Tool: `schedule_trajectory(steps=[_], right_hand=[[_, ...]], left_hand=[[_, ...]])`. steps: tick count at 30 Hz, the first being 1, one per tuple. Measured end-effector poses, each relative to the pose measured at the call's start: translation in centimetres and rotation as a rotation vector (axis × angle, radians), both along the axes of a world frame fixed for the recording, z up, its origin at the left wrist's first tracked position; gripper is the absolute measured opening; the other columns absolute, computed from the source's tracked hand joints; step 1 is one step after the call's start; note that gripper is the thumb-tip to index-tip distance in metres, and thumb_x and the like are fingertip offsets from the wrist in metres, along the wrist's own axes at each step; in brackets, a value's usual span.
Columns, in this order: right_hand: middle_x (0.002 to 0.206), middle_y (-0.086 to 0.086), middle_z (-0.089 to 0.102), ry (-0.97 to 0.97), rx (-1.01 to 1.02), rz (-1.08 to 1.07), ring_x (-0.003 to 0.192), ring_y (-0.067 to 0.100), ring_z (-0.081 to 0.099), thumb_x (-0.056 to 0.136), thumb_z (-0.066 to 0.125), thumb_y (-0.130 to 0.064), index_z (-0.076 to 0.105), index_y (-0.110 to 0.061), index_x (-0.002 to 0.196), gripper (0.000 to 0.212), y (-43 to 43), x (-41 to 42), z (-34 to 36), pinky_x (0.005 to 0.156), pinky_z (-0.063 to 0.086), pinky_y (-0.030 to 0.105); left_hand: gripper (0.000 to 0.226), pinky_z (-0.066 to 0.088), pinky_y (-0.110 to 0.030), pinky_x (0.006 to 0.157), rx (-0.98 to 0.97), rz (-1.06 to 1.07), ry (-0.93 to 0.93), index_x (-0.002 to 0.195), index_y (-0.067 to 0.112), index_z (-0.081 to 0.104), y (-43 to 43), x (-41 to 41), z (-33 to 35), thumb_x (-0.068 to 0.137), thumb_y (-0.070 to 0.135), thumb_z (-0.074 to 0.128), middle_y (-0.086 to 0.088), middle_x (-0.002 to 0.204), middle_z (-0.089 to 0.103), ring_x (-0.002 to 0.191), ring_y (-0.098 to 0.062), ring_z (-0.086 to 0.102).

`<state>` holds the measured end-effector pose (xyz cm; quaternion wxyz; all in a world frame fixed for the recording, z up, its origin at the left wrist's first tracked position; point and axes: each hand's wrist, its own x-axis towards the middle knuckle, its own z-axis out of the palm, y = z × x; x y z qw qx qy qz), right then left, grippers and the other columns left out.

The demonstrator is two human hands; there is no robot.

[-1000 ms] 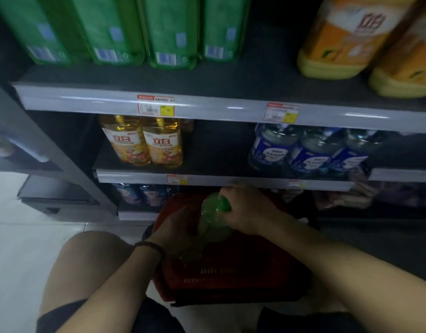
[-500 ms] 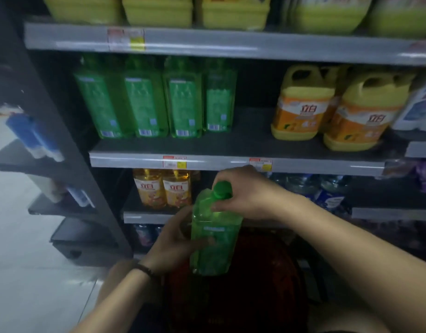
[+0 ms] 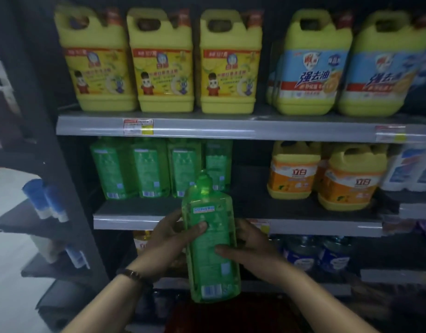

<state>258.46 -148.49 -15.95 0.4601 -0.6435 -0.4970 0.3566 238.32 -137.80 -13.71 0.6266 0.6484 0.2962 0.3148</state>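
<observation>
Green, see-through plastic is what I have in hand: a tall, flat-sided dish-soap bottle [image 3: 210,239] with a rounded green cap. It is held upright in mid-air just in front of the grey front edge of the middle shelf [image 3: 125,221]. Its base hangs low over what I take to be a dark red basket [image 3: 231,316], though that near corner is too dim to be sure.

My left hand [image 3: 169,239] wraps the bottle's left side with the thumb laid across the label. My right hand [image 3: 250,246] clasps the right side, thumb on the front as well. Both hands are grasping it and neither is slack.

As I judge it, the job is restocking, and it sits about halfway. The bottle is up in front of the shelf, near the row of four matching green bottles [image 3: 144,169] standing farther back on the left. It is not on the shelf yet. What is left is to carry it farther in and set it down on the dark stretch of shelf [image 3: 251,188] between that row and the yellow jugs with orange labels [image 3: 293,174] on the right, then let go.
</observation>
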Motion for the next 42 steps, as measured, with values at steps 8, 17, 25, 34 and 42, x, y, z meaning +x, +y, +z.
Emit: schedule_trajectory(steps=[8, 17, 25, 34, 42], right_hand=[[0.113, 0.001, 0.082, 0.237, 0.013, -0.128, 0.101, 0.026, 0.08, 0.089, 0.087, -0.024, 0.07, -0.022, 0.125, 0.04, 4.1, 2.8, 2.8, 0.089, 0.063, 0.06], [0.107, 0.004, 0.083, 0.223, 0.1, -0.239, 0.093, 0.023, 0.081, 0.083, 0.09, -0.015, 0.067, -0.013, 0.122, 0.046, 9.1, 6.9, 5.3, 0.071, 0.065, 0.041], [0.123, 0.006, 0.077, 0.184, 0.173, -0.19, 0.111, 0.025, 0.076, 0.078, 0.093, -0.009, 0.064, -0.021, 0.129, 0.06, 13.2, 9.9, 3.3, 0.091, 0.064, 0.055], [0.133, -0.009, 0.071, -0.054, 0.107, -0.131, 0.122, 0.017, 0.07, 0.088, 0.086, -0.035, 0.051, -0.039, 0.146, 0.067, 16.0, 12.2, 2.2, 0.102, 0.059, 0.054], [0.133, -0.002, 0.071, -0.219, 0.033, -0.206, 0.117, 0.021, 0.071, 0.095, 0.078, -0.038, 0.055, -0.029, 0.144, 0.055, 15.9, 11.5, 2.2, 0.1, 0.06, 0.052]], left_hand=[[0.055, 0.064, -0.044, 0.09, 0.038, 0.012, 0.062, 0.131, 0.033, 0.064, 4.6, 4.3, 2.7, 0.085, 0.06, 0.078, 0.005, 0.121, 0.078, 0.108, -0.018, 0.076], [0.048, 0.06, -0.046, 0.099, 0.14, -0.014, 0.1, 0.146, 0.026, 0.053, 7.4, 6.5, 1.4, 0.104, 0.001, 0.057, 0.009, 0.118, 0.078, 0.113, -0.021, 0.074], [0.065, 0.045, -0.037, 0.119, 0.156, -0.078, 0.117, 0.161, 0.034, 0.025, 9.6, 8.1, 1.4, 0.108, 0.009, 0.053, 0.008, 0.161, 0.037, 0.127, 0.005, 0.049], [0.089, 0.047, -0.023, 0.089, 0.358, -0.112, 0.33, 0.166, 0.035, -0.003, 11.5, 10.6, -0.2, 0.106, 0.013, 0.058, 0.024, 0.139, 0.047, 0.091, 0.011, 0.049], [0.069, 0.044, -0.027, 0.103, 0.452, 0.009, 0.324, 0.161, 0.031, 0.027, 11.5, 10.5, -0.8, 0.105, 0.002, 0.052, 0.012, 0.142, 0.048, 0.13, -0.013, 0.051]])
